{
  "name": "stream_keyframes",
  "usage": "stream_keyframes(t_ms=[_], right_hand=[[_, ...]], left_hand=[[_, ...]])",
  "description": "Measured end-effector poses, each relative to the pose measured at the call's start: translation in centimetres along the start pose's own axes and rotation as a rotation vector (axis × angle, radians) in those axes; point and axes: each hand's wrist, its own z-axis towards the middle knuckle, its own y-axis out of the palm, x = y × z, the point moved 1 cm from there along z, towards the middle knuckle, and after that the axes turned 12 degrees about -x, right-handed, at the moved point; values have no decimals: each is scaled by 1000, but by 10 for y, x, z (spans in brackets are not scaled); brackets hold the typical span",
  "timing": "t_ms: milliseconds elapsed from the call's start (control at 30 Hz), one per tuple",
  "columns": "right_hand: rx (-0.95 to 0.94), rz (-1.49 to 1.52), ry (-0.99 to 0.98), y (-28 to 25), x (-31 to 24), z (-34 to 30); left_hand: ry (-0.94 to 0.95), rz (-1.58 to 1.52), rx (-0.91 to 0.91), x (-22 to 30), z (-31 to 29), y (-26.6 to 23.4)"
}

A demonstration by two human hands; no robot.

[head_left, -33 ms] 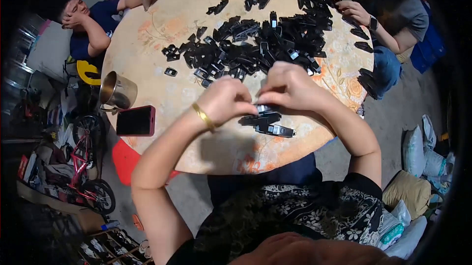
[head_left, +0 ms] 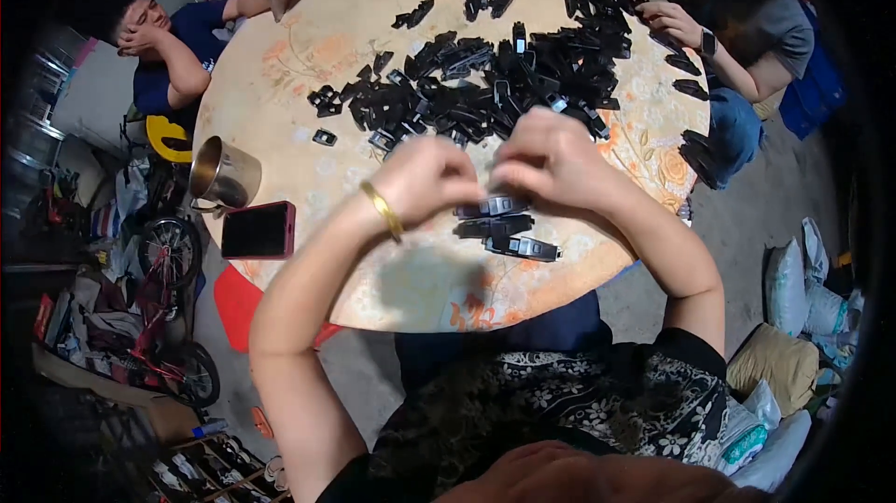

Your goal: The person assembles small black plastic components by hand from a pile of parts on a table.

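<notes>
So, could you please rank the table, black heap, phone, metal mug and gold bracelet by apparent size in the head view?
Table
Heap of black parts
Metal mug and phone: too alike to rank
Gold bracelet

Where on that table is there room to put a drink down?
Bare cloth shows between the phone and the left hand, and along the near edge, left of some black parts by the right hand. There's a wide bare patch beyond the mug, left of the big black pile. That pile crowds the middle.

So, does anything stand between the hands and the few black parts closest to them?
Nothing visible: the left hand and right hand are right by the parts; blur hides any contact. The phone sits off left.
</notes>
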Motion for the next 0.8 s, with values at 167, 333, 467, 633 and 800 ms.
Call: stream_keyframes(t_ms=[167,333,467,633,800], right_hand=[[147,-442,81,9,16,-1],[148,-441,49,17,16,3],[151,-459,43,16,20,1],[187,-352,98,1,19,-2],[162,496,322,-6,22,0]], left_hand=[[-159,342,436,-36,75,-53],[-334,459,248,-54,134,-61],[-468,561,256,-46,144,-56],[-325,386,485,-41,115,-56],[-68,-463,493,-35,56,-47]])
